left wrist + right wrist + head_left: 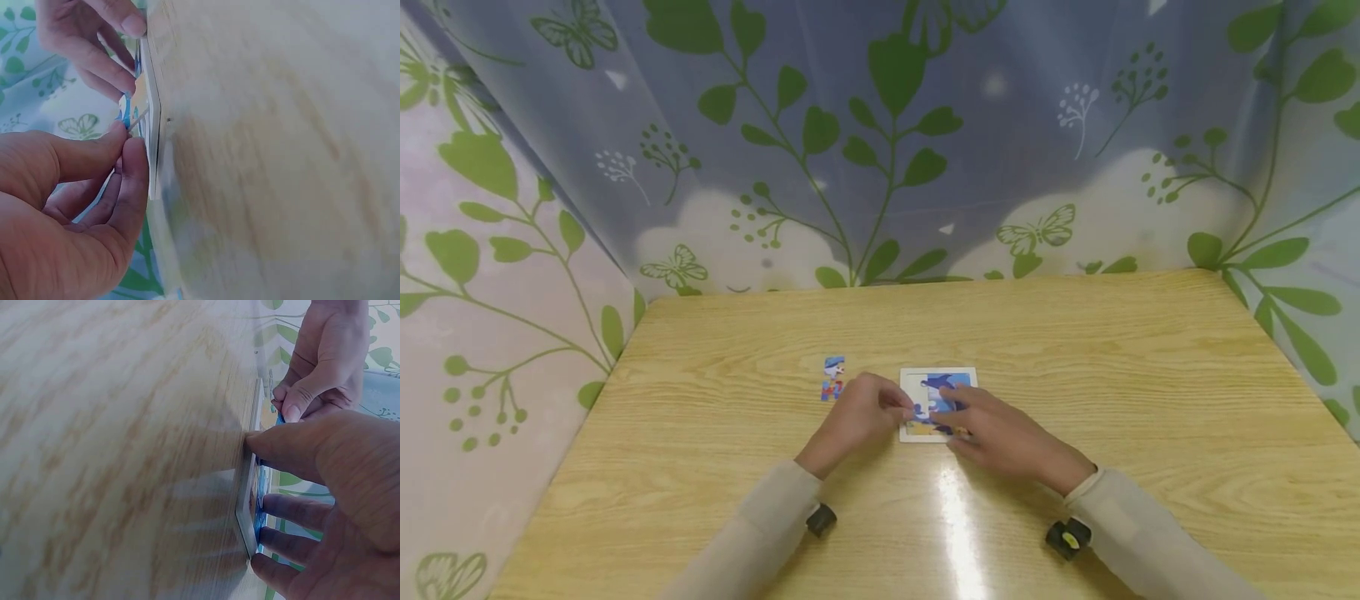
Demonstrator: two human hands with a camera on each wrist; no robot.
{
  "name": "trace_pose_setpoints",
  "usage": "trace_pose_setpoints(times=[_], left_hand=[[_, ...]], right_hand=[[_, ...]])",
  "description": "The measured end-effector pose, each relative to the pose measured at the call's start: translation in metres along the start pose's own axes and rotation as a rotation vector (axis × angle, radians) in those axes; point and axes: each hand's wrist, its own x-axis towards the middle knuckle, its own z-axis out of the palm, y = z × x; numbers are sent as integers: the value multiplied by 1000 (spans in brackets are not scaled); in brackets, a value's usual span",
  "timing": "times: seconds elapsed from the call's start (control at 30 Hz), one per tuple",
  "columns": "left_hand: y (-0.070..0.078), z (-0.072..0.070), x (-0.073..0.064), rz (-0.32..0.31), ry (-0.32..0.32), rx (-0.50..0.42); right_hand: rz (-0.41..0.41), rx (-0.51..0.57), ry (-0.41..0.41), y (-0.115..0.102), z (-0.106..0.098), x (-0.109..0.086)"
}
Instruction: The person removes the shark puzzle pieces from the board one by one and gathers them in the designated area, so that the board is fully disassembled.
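A small square jigsaw puzzle board (938, 371) with a white border lies on the table. Joined pieces with a blue dolphin picture (937, 382) cover its right side and bottom, while bare white backing shows at the upper left. Between thumb and fingertips, my left hand (863, 417) pinches a blue and white puzzle piece (125, 107), tilted over the board's left part. My right hand (1000, 429) rests on the board's right side. Its fingers lie spread on the picture and its thumb (275, 442) touches the near edge.
Two loose puzzle pieces, one with a blue and white picture (834, 367) and one red and blue (831, 391), lie left of the board beyond my left hand. The wooden table (760, 333) ends at a leaf-printed curtain (850, 167) behind and at both sides.
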Motion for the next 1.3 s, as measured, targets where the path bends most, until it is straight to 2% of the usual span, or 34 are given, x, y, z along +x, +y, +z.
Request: trace_pose_setpoints(times=[0.13, 0.27, 0.53, 0.73, 0.93, 1.3], left_hand=[[-2, 1, -1, -40, -9, -74], [-2, 0, -1, -68, 11, -117], [-7, -13, -7, -99, 53, -139], [-16, -26, -14, -126, 92, -104], [-26, -37, -21, -154, 115, -103], [-47, -53, -33, -185, 102, -145]], right_hand=[[7, 2, -7, 0, 0, 0], [10, 8, -8, 0, 0, 0], [8, 17, 1, -2, -1, 0], [21, 23, -6, -2, -1, -1], [-5, 8, 6, -1, 0, -1], [-9, -2, 11, 0, 0, -1]])
